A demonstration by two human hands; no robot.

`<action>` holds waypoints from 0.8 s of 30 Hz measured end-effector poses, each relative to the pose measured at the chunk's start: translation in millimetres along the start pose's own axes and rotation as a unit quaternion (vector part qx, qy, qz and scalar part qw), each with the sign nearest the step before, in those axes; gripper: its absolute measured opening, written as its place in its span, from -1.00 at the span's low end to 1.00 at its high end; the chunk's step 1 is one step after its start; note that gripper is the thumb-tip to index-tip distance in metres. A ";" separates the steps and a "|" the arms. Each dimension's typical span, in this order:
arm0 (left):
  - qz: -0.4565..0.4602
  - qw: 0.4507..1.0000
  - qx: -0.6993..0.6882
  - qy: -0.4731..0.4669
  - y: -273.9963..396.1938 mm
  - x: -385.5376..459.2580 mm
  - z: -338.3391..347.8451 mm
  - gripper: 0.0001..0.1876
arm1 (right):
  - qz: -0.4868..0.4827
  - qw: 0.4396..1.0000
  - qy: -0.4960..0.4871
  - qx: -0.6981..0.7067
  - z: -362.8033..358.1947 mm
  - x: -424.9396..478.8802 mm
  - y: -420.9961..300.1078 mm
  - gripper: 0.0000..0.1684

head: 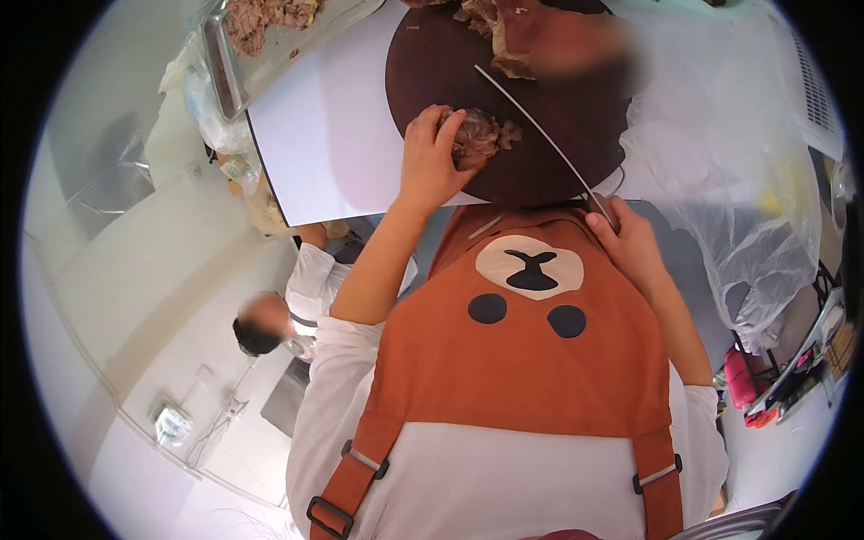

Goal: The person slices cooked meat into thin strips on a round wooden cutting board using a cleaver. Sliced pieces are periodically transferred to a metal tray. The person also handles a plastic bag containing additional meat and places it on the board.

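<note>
My left hand (432, 155) holds a chunk of brownish cooked meat (476, 138) on a dark round cutting board (432, 67), fingers curled over its left side. At the board's near edge, my right hand (624, 233) grips the handle of a knife. The thin, pale knife blade (533, 121) points away and to the left, seen nearly edge-on, to the right of the meat and apart from it. Larger pieces of meat (509, 57) lie at the board's far side, partly hidden by a blurred patch.
A metal tray (233, 101) with shredded meat (270, 20) stands on the white table (304, 148) at the far left. Clear plastic bags (715, 155) cover the right side and hang over the edge. Another person (314, 283) in white is beyond my left arm.
</note>
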State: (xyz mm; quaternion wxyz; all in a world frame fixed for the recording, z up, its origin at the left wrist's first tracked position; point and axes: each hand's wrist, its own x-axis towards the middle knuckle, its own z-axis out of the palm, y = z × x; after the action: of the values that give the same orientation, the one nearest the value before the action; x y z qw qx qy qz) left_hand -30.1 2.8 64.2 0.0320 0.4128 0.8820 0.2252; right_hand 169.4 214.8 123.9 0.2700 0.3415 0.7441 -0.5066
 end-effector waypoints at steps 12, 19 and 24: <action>0.003 0.996 -0.082 0.024 -4.2 -4.0 5.3 -0.30 | -0.077 0.996 0.040 0.003 18.5 9.1 -19.6 -0.48; -0.062 0.996 -0.067 0.006 1.7 -22.5 14.2 -0.32 | -0.066 0.997 0.026 0.016 42.8 -5.8 -31.5 -0.48; -0.068 0.994 -0.089 0.007 2.7 -23.2 14.6 -0.33 | -0.036 0.998 0.046 -0.020 46.5 -14.8 -30.1 -0.51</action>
State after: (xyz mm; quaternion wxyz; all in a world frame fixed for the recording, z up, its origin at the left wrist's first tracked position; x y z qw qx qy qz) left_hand -9.4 -7.5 49.3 0.0781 0.3458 0.8847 0.3028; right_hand 157.6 160.1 136.3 0.2234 0.3318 0.7778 -0.4848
